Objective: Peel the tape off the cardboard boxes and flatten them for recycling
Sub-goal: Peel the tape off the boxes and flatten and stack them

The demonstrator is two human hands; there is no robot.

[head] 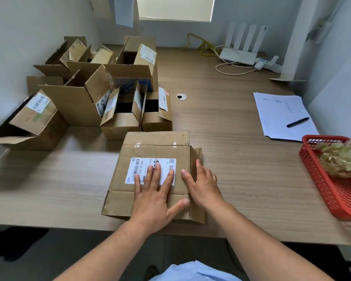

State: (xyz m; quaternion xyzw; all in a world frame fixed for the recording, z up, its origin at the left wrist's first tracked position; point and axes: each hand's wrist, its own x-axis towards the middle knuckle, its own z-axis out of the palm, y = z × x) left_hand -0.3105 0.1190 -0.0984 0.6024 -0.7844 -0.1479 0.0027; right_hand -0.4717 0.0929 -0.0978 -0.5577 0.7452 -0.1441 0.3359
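Note:
A flattened cardboard box [150, 151] with a white shipping label [139, 166] lies on the wooden table [231, 138] near its front edge. Strips of clear tape [138, 146] show along its far fold. My left hand [154, 197] presses flat on the label and the box's near half, fingers spread. My right hand [203, 183] rests palm down on the box's right edge, fingers apart. Neither hand holds anything.
Several opened cardboard boxes [93, 94] stand and lie at the table's left and back. A red plastic basket [320, 179] with crumpled peeled tape [340, 159] sits at the right. Papers [282, 116] with a pen [297, 122], a router [239, 53] and cables lie further back.

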